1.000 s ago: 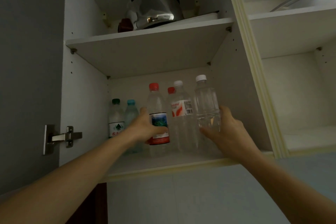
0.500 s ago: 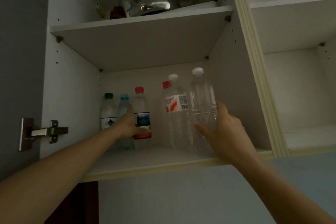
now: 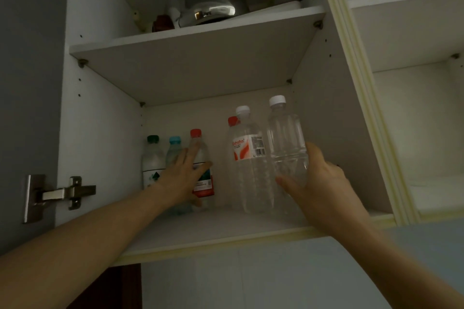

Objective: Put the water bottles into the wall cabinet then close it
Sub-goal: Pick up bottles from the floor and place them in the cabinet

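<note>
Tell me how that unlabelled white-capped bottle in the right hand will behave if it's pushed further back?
The unlabelled bottle is tall and narrow, so a high push may tip it; the right hand grips it low, which should help. Its smooth, clear plastic will probably slide easily on the shelf. It stands beside the labelled bottle and could nudge it.

You face a dim room: grey wall (image 3: 27, 83) at 9 o'clock, pale tiled wall (image 3: 251, 281) at 6 o'clock, open white shelving (image 3: 406, 30) at 2 o'clock.
</note>
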